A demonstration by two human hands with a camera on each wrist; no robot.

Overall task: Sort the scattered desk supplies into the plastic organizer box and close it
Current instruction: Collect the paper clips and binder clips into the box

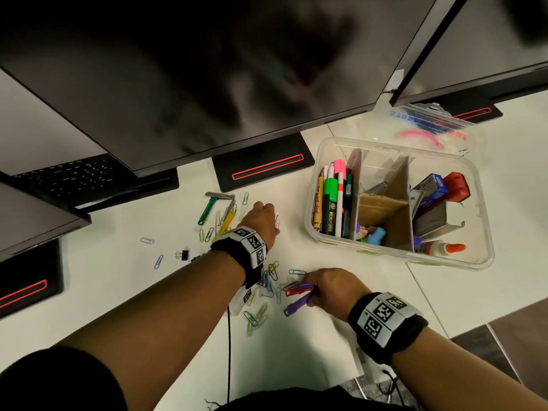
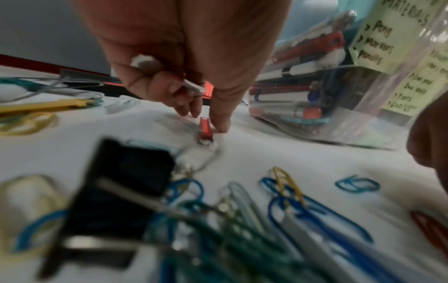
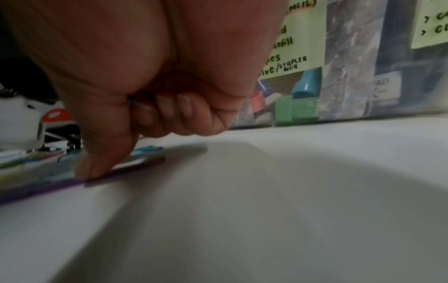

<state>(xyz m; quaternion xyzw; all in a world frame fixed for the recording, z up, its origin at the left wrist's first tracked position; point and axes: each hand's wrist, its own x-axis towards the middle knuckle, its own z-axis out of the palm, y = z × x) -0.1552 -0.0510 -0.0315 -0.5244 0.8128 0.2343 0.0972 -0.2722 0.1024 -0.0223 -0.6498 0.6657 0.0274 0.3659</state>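
Note:
The clear plastic organizer box (image 1: 400,256) stands open at the right, split by cardboard dividers, with pens and markers (image 1: 335,203) in its left part and glue and small boxes in its right. My left hand (image 1: 261,216) reaches over the scattered paper clips (image 1: 268,281). Its curled fingers (image 2: 169,90) hold a small pale clip, and one fingertip touches a red-pink clip (image 2: 206,132) on the table. My right hand (image 1: 314,292) grips a purple plastic fastener (image 1: 296,305) beside a red one, thumb (image 3: 92,168) pressing the purple strip (image 3: 126,170) onto the table.
Green (image 1: 209,207) and yellow (image 1: 226,222) fasteners and a black binder clip (image 1: 184,255) lie left of my left hand. Monitors (image 1: 207,84) overhang the back, their stands (image 1: 264,167) on the table. A clear plastic piece with blue lettering (image 1: 430,123) lies behind the box. A black cable (image 1: 229,351) runs toward me.

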